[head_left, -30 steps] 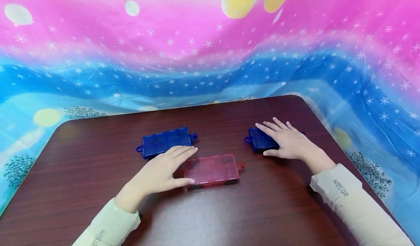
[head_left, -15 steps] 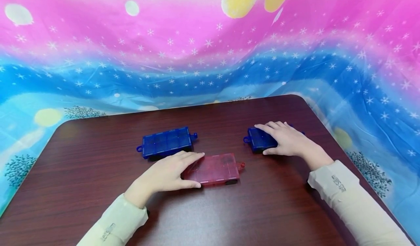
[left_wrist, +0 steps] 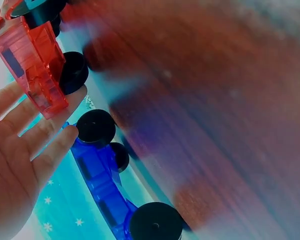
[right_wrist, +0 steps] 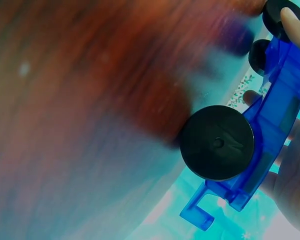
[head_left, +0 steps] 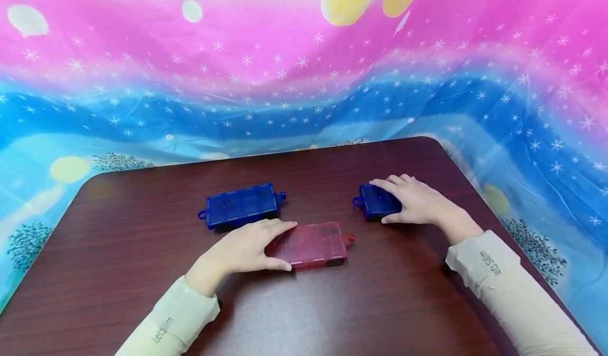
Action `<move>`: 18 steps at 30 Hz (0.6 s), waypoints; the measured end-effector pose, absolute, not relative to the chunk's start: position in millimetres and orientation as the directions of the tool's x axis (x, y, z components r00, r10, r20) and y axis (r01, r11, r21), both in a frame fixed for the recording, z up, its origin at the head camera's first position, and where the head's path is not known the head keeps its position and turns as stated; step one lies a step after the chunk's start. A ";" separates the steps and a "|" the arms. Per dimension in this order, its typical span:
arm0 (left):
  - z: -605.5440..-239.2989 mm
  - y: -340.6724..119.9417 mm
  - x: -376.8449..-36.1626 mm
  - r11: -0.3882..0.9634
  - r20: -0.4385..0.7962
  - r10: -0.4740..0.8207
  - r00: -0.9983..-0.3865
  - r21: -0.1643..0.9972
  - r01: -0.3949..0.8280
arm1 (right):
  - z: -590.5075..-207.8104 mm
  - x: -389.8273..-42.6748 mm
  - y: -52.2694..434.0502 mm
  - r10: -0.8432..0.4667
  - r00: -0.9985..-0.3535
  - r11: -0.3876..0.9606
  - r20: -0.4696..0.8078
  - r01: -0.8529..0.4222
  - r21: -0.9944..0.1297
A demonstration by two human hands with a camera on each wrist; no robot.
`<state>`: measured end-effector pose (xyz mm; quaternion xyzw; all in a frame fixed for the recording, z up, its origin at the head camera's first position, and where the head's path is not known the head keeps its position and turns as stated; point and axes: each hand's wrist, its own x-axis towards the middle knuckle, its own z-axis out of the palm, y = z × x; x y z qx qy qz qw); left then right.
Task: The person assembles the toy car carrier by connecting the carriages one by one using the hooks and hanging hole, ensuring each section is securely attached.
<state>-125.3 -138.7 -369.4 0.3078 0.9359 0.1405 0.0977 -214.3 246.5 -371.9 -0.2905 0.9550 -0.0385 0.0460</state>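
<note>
A translucent red wheeled car base (head_left: 315, 244) lies on the dark wooden table (head_left: 332, 308) near its middle. My left hand (head_left: 254, 247) grips its left end, fingers across the top and thumb on the near edge. In the left wrist view my fingers (left_wrist: 37, 135) lie against the red car base (left_wrist: 32, 65) beside its black wheel (left_wrist: 74, 71). My right hand (head_left: 415, 202) covers a small blue car base (head_left: 375, 202), fingers curled over it and thumb at the near side. From the right wrist view that blue car base (right_wrist: 270, 135) and its black wheel (right_wrist: 217, 142) fill the frame.
A second, longer blue car base (head_left: 241, 205) stands just behind my left hand; its wheels (left_wrist: 96, 127) show in the left wrist view. A pink and blue starry cloth (head_left: 304, 81) hangs behind and around the table. The table's rounded far corners lie left and right.
My left hand slid forward onto the red car base's end and took hold. My right hand's fingers went from spread flat to curled down over the small blue car base.
</note>
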 end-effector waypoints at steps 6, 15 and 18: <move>-369.2 -138.4 -126.9 0.780 -0.127 0.588 -0.799 0.352 0.518 | -370.4 -213.2 246.8 -0.550 -0.832 0.834 -0.070 -0.543 -0.095; -367.9 -137.2 -126.7 0.780 -0.145 0.582 -0.800 0.378 0.498 | -371.3 -209.1 246.7 -0.539 -0.838 0.842 -0.081 -0.535 -0.066; -367.8 -137.4 -126.5 0.783 -0.146 0.575 -0.805 0.382 0.491 | -370.7 -207.7 245.5 -0.535 -0.841 0.845 -0.082 -0.532 -0.052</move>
